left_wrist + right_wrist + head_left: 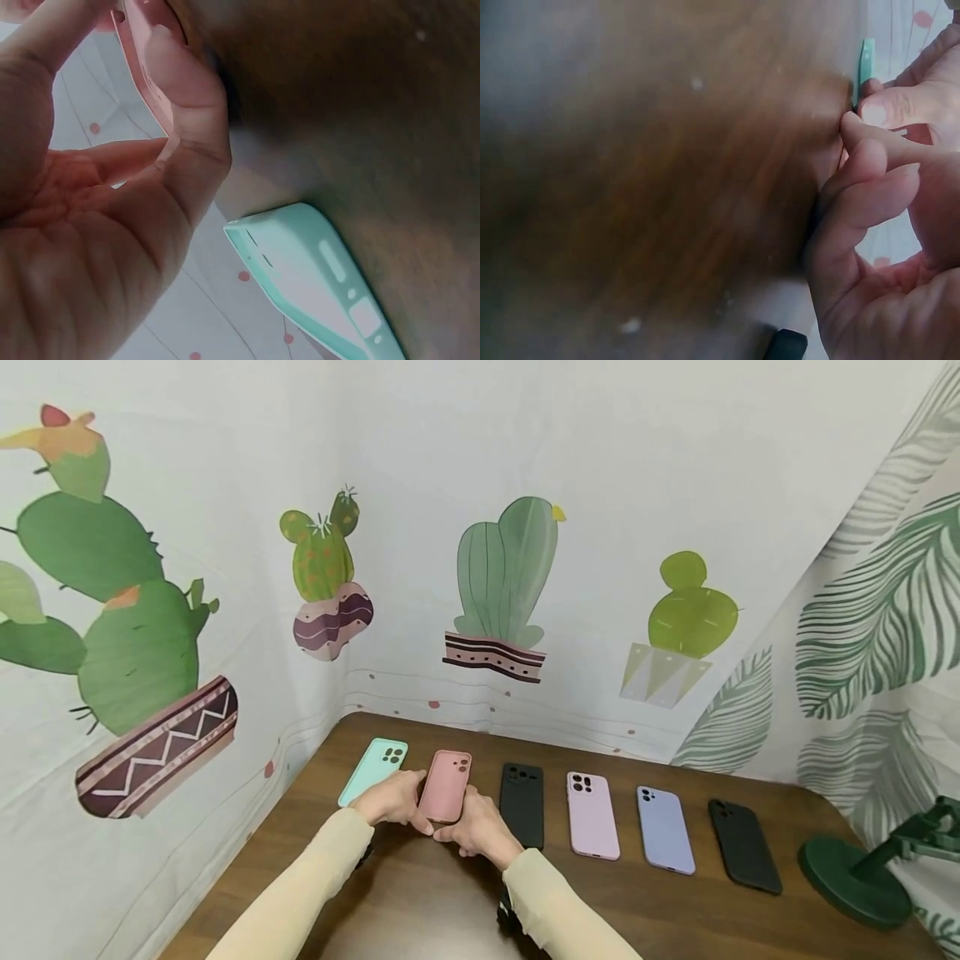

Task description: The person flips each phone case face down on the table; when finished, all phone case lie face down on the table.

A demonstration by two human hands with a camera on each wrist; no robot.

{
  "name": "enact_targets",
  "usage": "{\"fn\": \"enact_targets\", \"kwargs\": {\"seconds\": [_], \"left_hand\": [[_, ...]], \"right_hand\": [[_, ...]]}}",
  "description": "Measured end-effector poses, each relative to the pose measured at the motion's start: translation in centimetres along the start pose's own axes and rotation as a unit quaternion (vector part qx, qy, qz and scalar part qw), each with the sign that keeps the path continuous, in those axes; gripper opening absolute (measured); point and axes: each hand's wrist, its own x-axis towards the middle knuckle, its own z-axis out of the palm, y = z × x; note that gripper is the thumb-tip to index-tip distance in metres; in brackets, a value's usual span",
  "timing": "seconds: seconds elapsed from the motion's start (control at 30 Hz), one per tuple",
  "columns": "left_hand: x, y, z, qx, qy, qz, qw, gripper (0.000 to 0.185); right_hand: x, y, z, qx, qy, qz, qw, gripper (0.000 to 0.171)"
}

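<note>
A dusty-pink phone case [447, 783] lies second from the left in a row of cases on the brown table [420, 902]. My left hand [393, 800] grips its left lower edge and my right hand [476, 828] grips its right lower edge. The left wrist view shows my left thumb [184, 112] pressed against the pink case [142, 52]. In the right wrist view, my right fingers [870, 195] curl at the table surface. A mint-green case [372, 770] lies just left of my left hand and shows again as the mint-green case [322, 285] beside the palm.
Right of the pink case lie a black case [522, 803], a light pink case [592, 814], a lavender case [664, 829] and another black case [744, 845]. A dark green stand [862, 868] sits at the table's right end. Cactus-print cloth walls close in behind and left.
</note>
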Motion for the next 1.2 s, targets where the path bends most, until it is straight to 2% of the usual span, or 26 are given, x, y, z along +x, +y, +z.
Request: {"fn": "enact_targets", "kwargs": {"seconds": [0.2,0.43,0.53,0.67,0.9,1.07,1.2], "left_hand": [[0.4,-0.2,-0.2,-0.007,-0.015,-0.002,0.9999,0.107],[0.8,-0.4,0.2,-0.016,-0.003,0.025,0.9995,0.073],[0.9,-0.3,0.2,-0.018,-0.001,0.029,0.9994,0.068],[0.8,-0.2,0.4,-0.030,0.001,0.030,0.9991,0.070],[0.3,-0.4,0.5,-0.055,0.006,0.029,0.9981,0.093],[-0.1,-0.4,0.6,-0.056,0.003,0.031,0.9979,0.096],[-0.4,-0.4,0.7,-0.065,0.006,0.037,0.9972,0.087]], "right_hand": [[0.5,0.2,0.2,0.019,0.002,0.020,1.000,0.081],[0.6,0.5,0.1,0.026,0.004,0.026,0.999,0.080],[0.6,0.5,0.0,0.028,0.008,0.021,0.999,0.080],[0.6,0.5,-0.1,0.037,0.004,0.017,0.999,0.076],[0.0,0.2,-0.2,0.048,0.002,0.003,0.999,0.073],[-0.5,0.2,-0.3,0.045,0.009,-0.011,0.999,0.073],[-0.8,0.2,-0.4,0.036,0.017,-0.023,0.999,0.075]]}}
